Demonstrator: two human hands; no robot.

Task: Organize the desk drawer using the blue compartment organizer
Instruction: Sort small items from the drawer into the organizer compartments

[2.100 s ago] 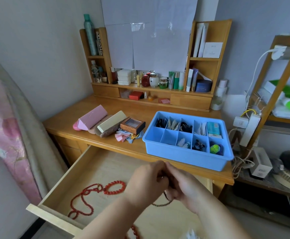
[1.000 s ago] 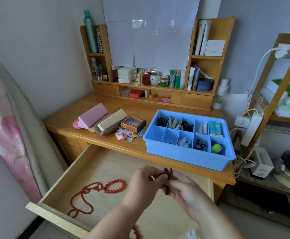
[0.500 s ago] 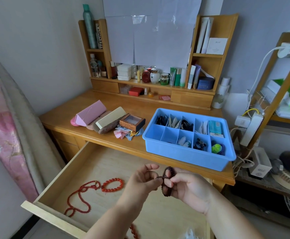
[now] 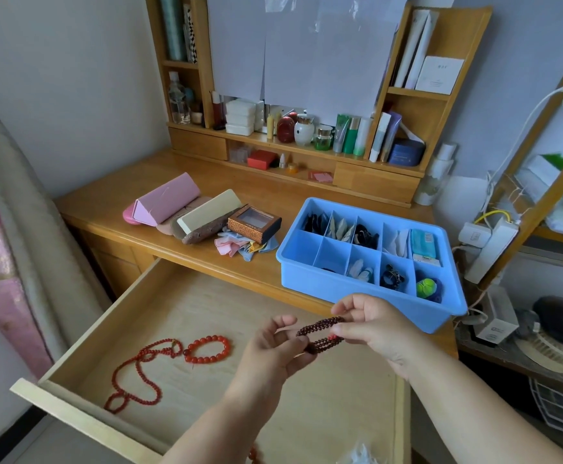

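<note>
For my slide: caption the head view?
Both hands coil dark beads above the open drawer, near the blue organizer.

Organizer (image 4: 357, 301) on desk (image 4: 106, 209), behind drawer (image 4: 82, 410).

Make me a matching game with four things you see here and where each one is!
Things:
1. dark bead bracelet
2. red bead bracelet
3. green ball
4. pink case

Places:
A. on the desk, far left of the row of cases
B. held between both hands
C. lying in the open drawer
D. in the blue organizer's near right corner compartment

Pairs: 1-B, 2-C, 3-D, 4-A
</note>
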